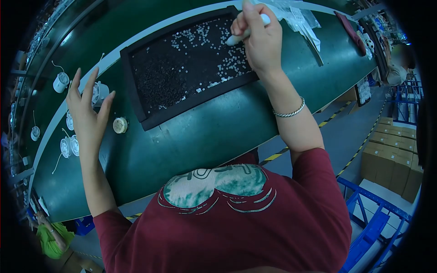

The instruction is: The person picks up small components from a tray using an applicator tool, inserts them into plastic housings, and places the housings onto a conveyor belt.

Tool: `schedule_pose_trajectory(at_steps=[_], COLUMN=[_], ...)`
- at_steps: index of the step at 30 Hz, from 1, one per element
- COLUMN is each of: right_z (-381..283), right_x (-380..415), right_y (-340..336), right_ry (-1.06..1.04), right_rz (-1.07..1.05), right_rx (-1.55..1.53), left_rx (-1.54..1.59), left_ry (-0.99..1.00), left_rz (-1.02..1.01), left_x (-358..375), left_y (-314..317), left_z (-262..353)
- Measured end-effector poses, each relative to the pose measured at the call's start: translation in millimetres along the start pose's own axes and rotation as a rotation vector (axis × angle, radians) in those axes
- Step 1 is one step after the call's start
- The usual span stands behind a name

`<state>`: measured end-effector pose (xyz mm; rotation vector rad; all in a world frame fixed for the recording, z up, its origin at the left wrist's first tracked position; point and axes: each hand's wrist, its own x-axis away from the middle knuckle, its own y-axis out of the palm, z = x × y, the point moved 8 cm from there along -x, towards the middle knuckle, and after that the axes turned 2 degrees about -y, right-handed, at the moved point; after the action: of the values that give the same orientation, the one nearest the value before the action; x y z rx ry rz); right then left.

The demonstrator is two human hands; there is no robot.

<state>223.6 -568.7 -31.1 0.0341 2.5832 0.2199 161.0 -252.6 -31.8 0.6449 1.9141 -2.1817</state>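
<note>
My left hand point(86, 107) is open, its fingers and thumb spread around a white round housing point(99, 93) on the bench. Beside my thumb lies a small round cream-coloured piece point(120, 125). Closed around a white pen-shaped tool point(238, 37), my right hand point(262, 43) is over the right end of a black tray point(195, 108). The tool's blunt tip points down and left over the tray. Inside are many small silvery pieces point(233, 63) on the right and top, and a heap of small black pieces point(161, 82) on the left.
More white housings with wires point(66, 148) stand at the left along the belt edge. Plastic bags point(298, 20) and a dark red object point(351, 34) lie at the far right of the green bench point(200, 136). A person in a green shirt point(53, 239) is at lower left. Cardboard boxes point(389, 157) are stacked right.
</note>
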Motion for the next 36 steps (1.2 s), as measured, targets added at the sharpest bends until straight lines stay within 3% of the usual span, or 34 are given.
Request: schedule_pose_trajectory(at_steps=[3, 4, 7, 12, 16, 21, 23, 25, 27, 29, 36], right_z=[-6, -8, -7, 3, 2, 12, 12, 10, 8, 7, 6], right_x=[1, 1, 9, 15, 15, 16, 19, 16, 14, 11, 15], right_y=[-5, -8, -8, -36, -51, -42, -38, -48, -64, -74, -69], right_ry=[0.006, 0.060, 0.108, 0.191, 0.240, 0.265, 0.268, 0.269, 0.251, 0.242, 0.221], right_rz=[-0.014, -0.147, -0.360, -0.212, -0.099, -0.109, -0.134, -0.027, 0.082, 0.104, 0.056], right_rx=[0.383, 0.591, 0.798, 0.545, 0.240, 0.078, 0.050, -0.079, -0.180, -0.165, -0.064], left_rx=[0.187, 0.206, 0.358, 0.313, 0.204, 0.511, 0.495, 0.403, 0.361, 0.337, 0.272], left_ry=[0.189, 0.260, 0.467, 0.535, 0.513, 0.388, 0.450, 0.489, 0.447, 0.430, 0.608], left_rz=[-0.082, -0.132, -0.201, -0.263, -0.205, -0.075, -0.182, -0.239, -0.153, -0.088, -0.259], left_x=[-13, -17, -29, -49, -60, -75, -76, -75, -77, -75, -44], left_y=[-10, -5, 14, 61, 53, 64, 76, 80, 77, 72, 56], left_z=[65, 87, 149, 179, 168, 181, 188, 189, 181, 182, 183])
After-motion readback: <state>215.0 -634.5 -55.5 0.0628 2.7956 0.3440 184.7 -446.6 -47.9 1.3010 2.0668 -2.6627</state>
